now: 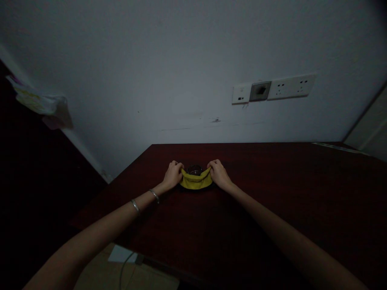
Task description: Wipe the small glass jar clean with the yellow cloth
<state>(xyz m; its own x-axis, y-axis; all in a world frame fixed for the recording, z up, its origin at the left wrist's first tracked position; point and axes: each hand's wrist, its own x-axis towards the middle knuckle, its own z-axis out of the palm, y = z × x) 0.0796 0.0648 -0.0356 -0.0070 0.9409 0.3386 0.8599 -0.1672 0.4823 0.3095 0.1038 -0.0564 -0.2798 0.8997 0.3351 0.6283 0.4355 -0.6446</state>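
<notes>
Markings: the bundle [40, 102] at the far left carries yellow and purple-pink patches, too dim and blurred to read as lettering. Any print on the row of switches and sockets [273, 89] on the wall [169, 72] is too small to make out.

Position: the yellow cloth [196, 183] is on the dark red table [281, 185], near its wall-side edge, directly between the left hand [173, 174] and the right hand [219, 174]. The left hand is pinched on the cloth's left end; the right hand is pinched on its right end. The hands are apart, with the cloth spanning the gap. A dark, glossy round object [195, 169] is just behind the cloth, partly hidden by it; its kind cannot be determined.

Condition: the cloth is plain yellow, its upper edge sagging in a curve between the raised ends, with a fold running across it. A dark band shows along its lower edge.
</notes>
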